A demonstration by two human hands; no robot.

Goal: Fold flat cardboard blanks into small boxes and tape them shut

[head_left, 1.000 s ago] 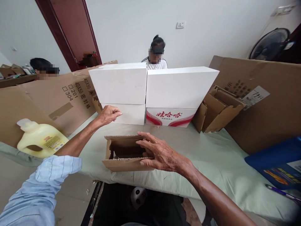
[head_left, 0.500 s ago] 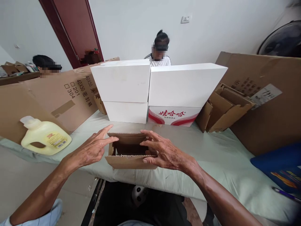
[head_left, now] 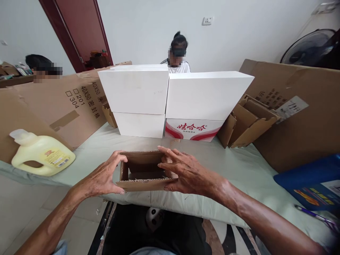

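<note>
A small open-topped cardboard box (head_left: 145, 186) stands near the table's front edge, its inside partly visible. My left hand (head_left: 106, 175) grips its left end, thumb at the front wall and fingers over the far left corner. At the right end, my right hand (head_left: 183, 170) holds the box too, with the thumb on the front wall and fingers over the back rim and inside. Behind the box rise stacked white boxes (head_left: 138, 92), one with red lettering (head_left: 192, 127) at the lower right.
A yellow detergent bottle (head_left: 45, 154) lies at the left by a large carton (head_left: 47, 102). Folded cardboard boxes (head_left: 247, 122), another large carton (head_left: 287, 141), a blue bottle (head_left: 310, 180) and a pen (head_left: 313, 214) are at the right. Two people sit beyond.
My left hand has moved from pointing over the box's left rim to gripping its left end. My right hand stays at the right end. The view has shifted slightly.
</note>
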